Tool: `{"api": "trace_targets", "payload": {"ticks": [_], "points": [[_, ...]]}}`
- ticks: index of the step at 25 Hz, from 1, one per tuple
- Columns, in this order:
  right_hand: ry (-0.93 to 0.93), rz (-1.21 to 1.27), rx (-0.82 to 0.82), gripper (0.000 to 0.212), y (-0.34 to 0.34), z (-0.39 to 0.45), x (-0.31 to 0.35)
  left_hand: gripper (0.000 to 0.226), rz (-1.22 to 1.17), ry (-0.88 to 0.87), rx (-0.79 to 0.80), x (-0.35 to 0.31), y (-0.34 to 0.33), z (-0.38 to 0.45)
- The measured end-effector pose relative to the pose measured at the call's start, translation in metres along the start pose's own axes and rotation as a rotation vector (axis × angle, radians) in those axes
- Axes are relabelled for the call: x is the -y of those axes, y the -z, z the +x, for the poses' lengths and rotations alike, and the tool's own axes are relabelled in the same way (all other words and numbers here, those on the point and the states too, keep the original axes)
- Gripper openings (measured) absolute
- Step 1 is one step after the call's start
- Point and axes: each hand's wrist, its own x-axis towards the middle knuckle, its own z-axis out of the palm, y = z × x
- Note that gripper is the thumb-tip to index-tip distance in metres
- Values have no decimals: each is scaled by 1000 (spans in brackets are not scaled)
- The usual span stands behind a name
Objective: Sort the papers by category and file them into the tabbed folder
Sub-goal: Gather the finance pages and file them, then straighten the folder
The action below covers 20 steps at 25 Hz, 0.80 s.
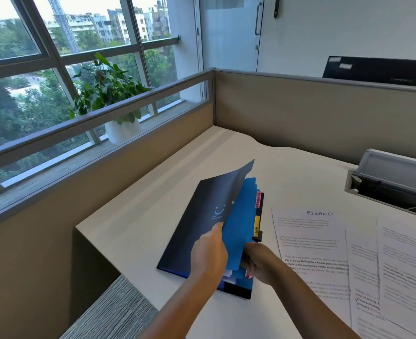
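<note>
— Where is the folder (202, 231)?
— I see it on the desk (133, 231), left of the papers (312, 241).
— And the fingers?
— The left hand (209, 255) pinches the cover; the right hand (258, 263) grips the blue dividers (241, 223).

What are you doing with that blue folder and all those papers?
A person is opening a tabbed folder on the desk. The left hand lifts the dark cover while the right hand has a grip on the blue dividers. Tabs read FINANCE and HR. Printed papers, the nearest headed FINANCE, lie beside it, not yet filed.
</note>
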Motion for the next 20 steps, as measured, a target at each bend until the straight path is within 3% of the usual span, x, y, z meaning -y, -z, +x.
{"api": "trace_targets", "payload": {"ticks": [7,13,17,20], "points": [[153,-1,-162,18,68,-42,6,31,75,-61,87,12,-25,32],[218,-78,-346,20,126,-89,-56,19,117,-105,209,25,-53,31],[411,-369,-760,32,165,-113,-99,26,71,-203,247,5,-76,5],[474,-434,-950,41,189,-135,-111,37,-15,-400,284,-20,-104,-26]]}}
